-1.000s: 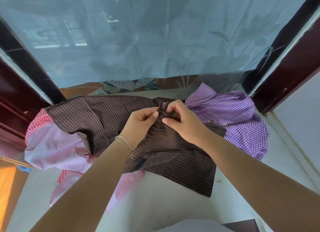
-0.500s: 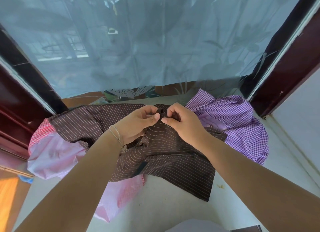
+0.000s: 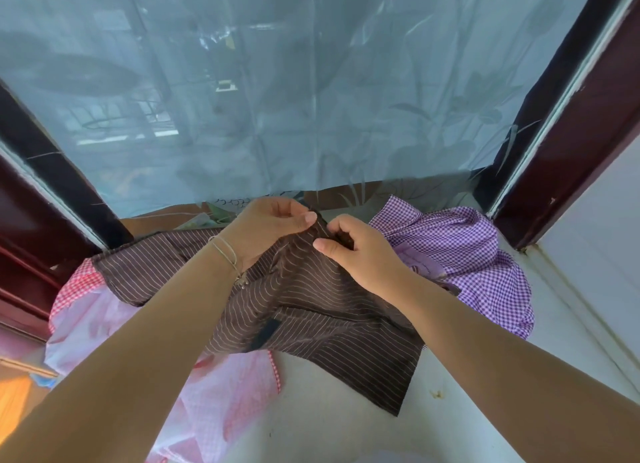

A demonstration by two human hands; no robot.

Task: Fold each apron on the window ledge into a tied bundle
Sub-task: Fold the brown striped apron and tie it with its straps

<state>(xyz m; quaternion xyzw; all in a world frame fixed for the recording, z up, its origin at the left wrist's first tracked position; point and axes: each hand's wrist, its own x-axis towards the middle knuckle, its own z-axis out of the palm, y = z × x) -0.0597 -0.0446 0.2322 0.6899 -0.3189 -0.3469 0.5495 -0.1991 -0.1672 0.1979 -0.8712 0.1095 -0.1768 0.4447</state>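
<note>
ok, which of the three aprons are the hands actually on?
The brown striped apron in the middle: the left hand and right hand pinch its top edge. The pink apron lies partly under it at left, the purple checked apron untouched at right.

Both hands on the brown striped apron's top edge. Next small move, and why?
Probably draw the pinched edge toward the person to start a fold. The left hand and right hand both pinch the brown striped apron at its far edge, and it lies spread, unfolded, over the pink apron and purple checked apron.
</note>
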